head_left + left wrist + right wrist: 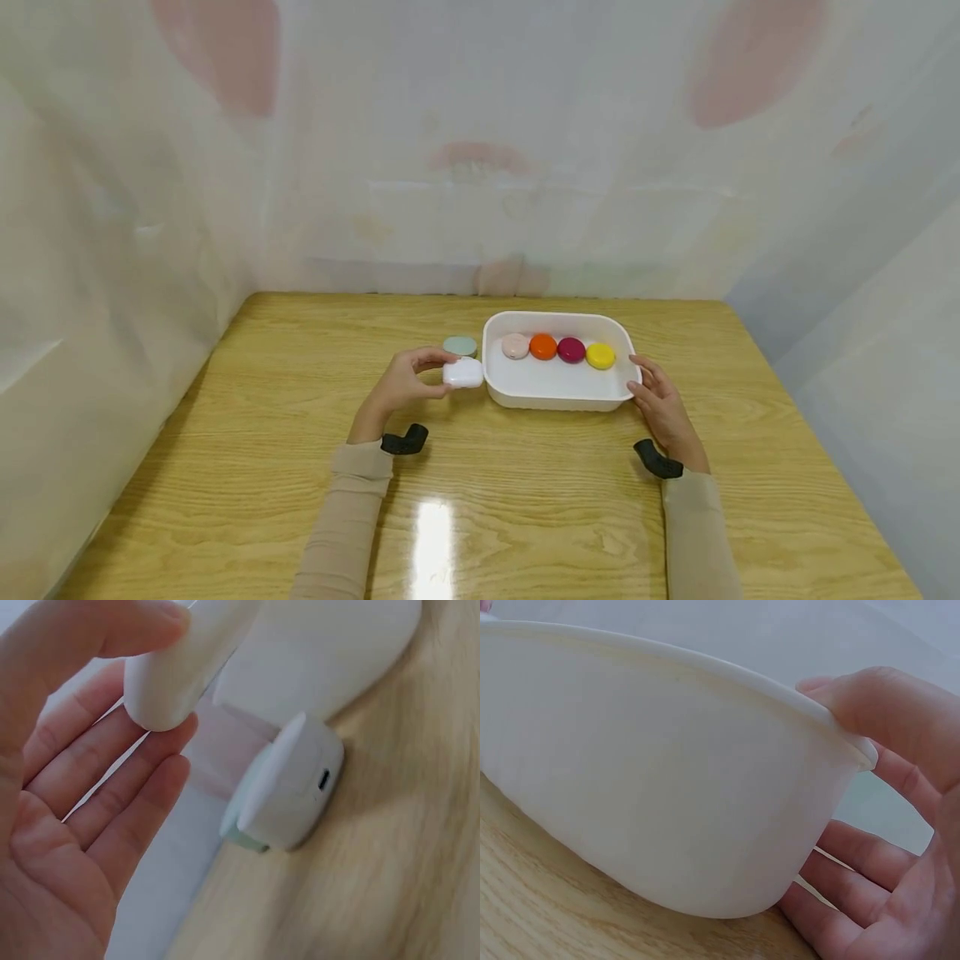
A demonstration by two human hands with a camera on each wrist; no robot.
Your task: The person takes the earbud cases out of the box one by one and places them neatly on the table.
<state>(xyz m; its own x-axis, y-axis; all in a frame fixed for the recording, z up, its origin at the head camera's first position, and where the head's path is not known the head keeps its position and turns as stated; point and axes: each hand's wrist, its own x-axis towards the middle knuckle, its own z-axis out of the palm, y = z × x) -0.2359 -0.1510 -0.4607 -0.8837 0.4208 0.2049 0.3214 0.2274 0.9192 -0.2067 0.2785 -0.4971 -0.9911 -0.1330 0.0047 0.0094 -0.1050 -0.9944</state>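
My left hand [401, 385] pinches a small, glossy white rounded case [463, 374], like an earbud case, between thumb and fingers, just left of the white tray [558, 402]. In the left wrist view, a second white case [292, 784] with a small dark port sits on the table beyond the held one. A mint-green disc [459, 345] lies close against it. At the tray's right end, my right hand [666, 410] grips the rim, thumb over the edge and other fingers along the outer wall.
Inside the tray, a pale pink disc [515, 346], an orange disc [543, 347], a magenta disc [572, 350] and a yellow disc [601, 356] lie in a row. The wooden table [525, 517] ends at a pale curtain [480, 217] behind and on both sides.
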